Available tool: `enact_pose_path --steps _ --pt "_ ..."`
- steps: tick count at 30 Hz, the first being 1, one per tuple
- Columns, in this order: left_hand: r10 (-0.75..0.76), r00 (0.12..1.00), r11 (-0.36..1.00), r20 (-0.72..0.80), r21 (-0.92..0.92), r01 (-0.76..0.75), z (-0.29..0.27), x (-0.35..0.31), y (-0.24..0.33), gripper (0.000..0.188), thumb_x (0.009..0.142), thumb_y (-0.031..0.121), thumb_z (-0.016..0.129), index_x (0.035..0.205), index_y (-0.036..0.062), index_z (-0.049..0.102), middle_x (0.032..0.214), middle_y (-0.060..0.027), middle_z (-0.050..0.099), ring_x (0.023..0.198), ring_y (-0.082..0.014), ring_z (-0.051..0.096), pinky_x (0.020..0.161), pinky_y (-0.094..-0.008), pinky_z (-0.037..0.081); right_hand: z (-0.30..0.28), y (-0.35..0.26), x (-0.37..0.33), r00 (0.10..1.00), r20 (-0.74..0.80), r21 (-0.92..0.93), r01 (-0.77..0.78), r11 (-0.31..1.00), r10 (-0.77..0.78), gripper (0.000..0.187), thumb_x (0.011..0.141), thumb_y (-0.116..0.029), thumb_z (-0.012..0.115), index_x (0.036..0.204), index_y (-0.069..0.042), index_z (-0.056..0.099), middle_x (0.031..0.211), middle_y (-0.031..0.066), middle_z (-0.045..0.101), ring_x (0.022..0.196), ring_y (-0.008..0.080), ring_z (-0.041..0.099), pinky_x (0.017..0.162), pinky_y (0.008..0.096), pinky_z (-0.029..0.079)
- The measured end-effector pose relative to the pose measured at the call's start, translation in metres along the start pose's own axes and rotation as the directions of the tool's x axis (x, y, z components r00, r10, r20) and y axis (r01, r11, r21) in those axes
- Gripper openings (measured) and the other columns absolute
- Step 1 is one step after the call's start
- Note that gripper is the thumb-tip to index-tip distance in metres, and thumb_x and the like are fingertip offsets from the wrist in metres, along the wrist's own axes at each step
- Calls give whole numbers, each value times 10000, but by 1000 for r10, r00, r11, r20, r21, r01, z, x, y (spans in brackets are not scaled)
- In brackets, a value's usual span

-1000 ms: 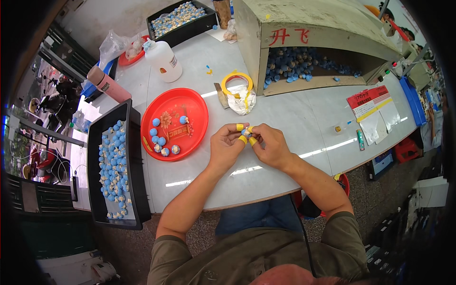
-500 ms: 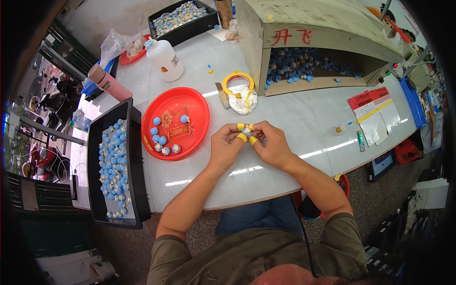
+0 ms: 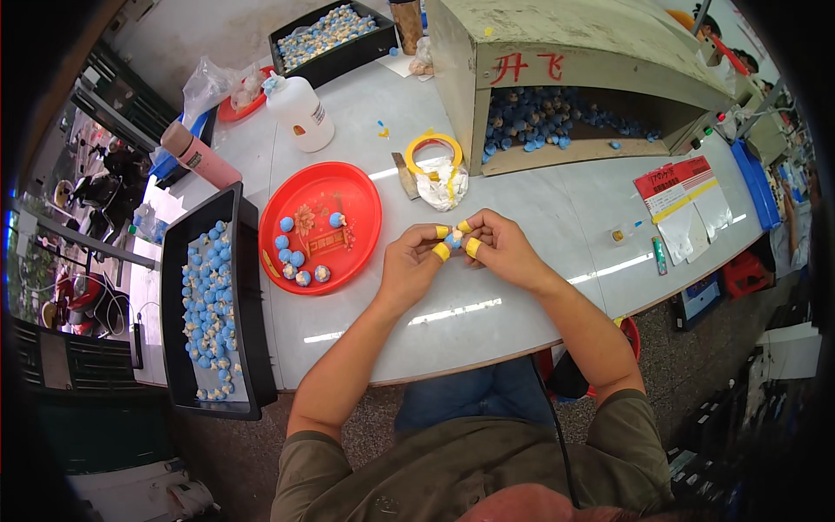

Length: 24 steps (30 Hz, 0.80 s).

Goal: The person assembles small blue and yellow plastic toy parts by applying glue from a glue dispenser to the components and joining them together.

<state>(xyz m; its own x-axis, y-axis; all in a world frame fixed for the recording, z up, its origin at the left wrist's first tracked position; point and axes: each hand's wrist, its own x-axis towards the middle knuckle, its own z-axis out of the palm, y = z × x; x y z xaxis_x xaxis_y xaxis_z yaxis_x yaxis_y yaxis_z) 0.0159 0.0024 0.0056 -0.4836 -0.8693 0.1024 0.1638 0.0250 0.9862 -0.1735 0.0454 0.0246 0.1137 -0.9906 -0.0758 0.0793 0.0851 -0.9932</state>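
A small blue-and-cream ball-shaped piece is pinched above the table between both hands. My left hand grips it from the left with thumb and forefinger. My right hand grips it from the right in the same way. Yellow tape wraps those fingertips and covers part of the piece. Left of the hands lies a round red tray with several similar blue balls, some showing cream-coloured tops. Beyond the hands, a roll of yellow tape leans by a crumpled white wad.
A black bin of blue balls stands at the left, another black tray at the far side. A white bottle and pink flask stand behind the red tray. A metal housing sheltering blue pieces stands far right; a red-white sheet lies rightward.
My right hand has shifted slightly and its fingers have spread a little, so more of the piece's blue side shows. Both hands still hold it in about the same place.
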Motion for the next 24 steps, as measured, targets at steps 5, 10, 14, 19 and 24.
enact_pose_path --steps 5,10,14,19,24 --pt "12 1000 999 12 33 -12 -2 -1 1 232 893 -66 588 1125 -61 593 1174 -113 573 1068 -189 620 888 -260 523 -1 -4 0 998 34 27 -49 998 48 209 903 -16 557 1108 13 531 905 60 609 782 99 621 678 251 543" --pt "23 1000 1000 13 -13 -23 0 -1 1 243 879 -60 614 1122 -46 619 1166 -117 593 1066 -175 605 909 -275 507 -2 -4 0 997 35 23 -66 998 65 189 912 -46 587 1091 -5 541 904 46 619 780 95 631 685 240 548" --pt "14 1000 1000 10 11 -14 2 -3 5 235 877 -63 610 1111 -51 624 1162 -115 588 1062 -169 603 904 -271 508 -2 -3 0 997 43 30 -59 998 58 158 915 -52 592 1058 -14 538 915 49 617 778 93 628 686 241 550" --pt "45 999 999 9 -3 -45 3 -4 3 225 874 -73 599 1097 -61 626 1150 -111 580 1036 -156 603 898 -265 510 -1 -3 0 998 51 41 -50 998 48 153 906 -28 580 1045 -11 518 920 56 598 778 89 613 670 247 545" --pt "56 998 998 10 14 -56 3 -3 1 223 872 -76 596 1093 -63 625 1145 -110 580 1037 -157 604 894 -261 511 0 -3 -1 998 45 41 -54 998 52 141 898 -15 574 1024 -15 510 911 56 593 767 88 606 665 246 542"
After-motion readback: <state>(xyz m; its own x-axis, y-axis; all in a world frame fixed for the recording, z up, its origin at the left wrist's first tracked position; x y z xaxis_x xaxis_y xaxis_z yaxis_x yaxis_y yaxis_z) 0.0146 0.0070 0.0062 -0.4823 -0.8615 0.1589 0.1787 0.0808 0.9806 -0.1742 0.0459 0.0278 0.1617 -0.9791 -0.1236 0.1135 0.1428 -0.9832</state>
